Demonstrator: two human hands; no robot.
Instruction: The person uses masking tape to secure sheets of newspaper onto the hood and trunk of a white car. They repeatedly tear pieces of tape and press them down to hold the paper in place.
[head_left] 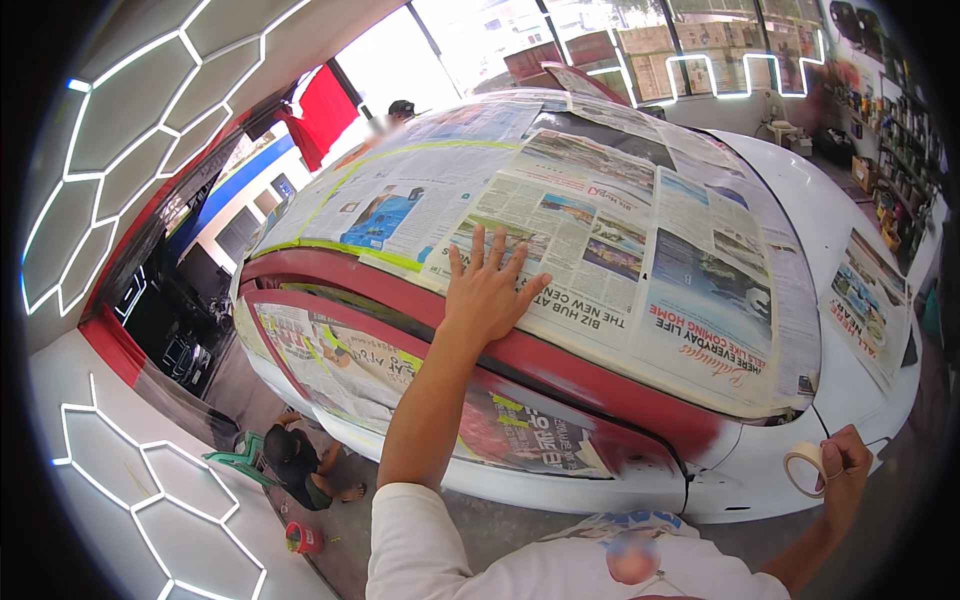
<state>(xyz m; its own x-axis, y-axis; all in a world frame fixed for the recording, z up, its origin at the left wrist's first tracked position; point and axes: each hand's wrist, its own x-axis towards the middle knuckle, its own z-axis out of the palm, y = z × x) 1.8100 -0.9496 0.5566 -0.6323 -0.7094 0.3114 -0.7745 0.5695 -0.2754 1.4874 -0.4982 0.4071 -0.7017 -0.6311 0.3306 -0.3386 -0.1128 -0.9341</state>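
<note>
My left hand point(490, 285) lies flat, fingers spread, on newspaper sheets point(590, 300) that cover the windshield and roof of a car. Its wrist is over the dark red roof pillar point(560, 365). In my right hand point(850, 458), at the lower right beside the white front fender point(745, 460), is a roll of masking tape point(789, 470), held at its edge. Yellow-green tape point(390, 259) runs along seams of the paper on the roof. More newspaper point(540, 435) covers the side windows.
Another sheet of newspaper point(865, 300) lies on the white hood. At lower left a person point(290, 465) crouches by a green chair point(240, 453), near a red bucket point(303, 538). Someone else point(401, 110) is behind the car. Stocked shelves point(905, 160) line the right wall.
</note>
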